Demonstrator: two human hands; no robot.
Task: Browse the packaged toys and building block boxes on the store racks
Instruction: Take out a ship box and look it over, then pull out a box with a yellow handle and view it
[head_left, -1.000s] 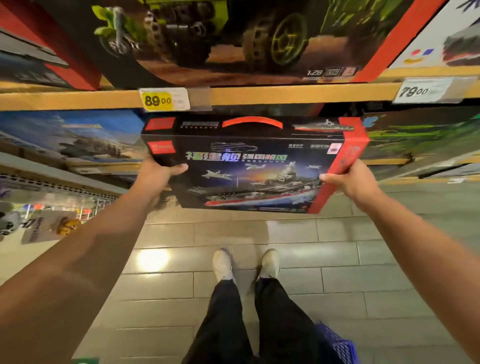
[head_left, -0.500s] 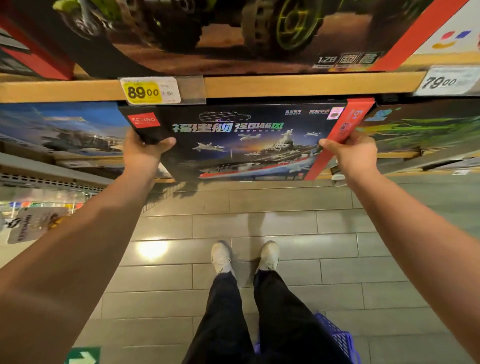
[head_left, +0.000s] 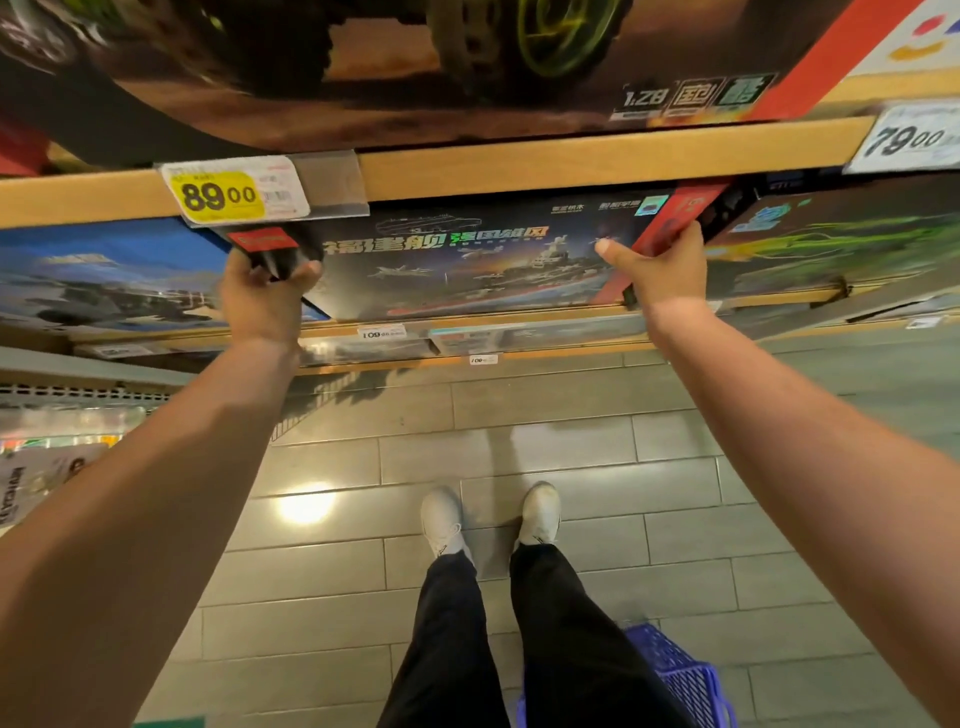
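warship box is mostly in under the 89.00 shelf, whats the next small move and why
Probably nudge the warship box fully back, then let go. Its base already sits on the lower shelf edge, but the left hand and right hand each keep a grip on an end.

Warship block box on the shelf, left hand and right hand gripping its ends.

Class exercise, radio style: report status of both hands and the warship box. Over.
Left hand and right hand grip warship box by its ends. Box on shelf, under upper shelf edge. Neighbouring boxes flank it.
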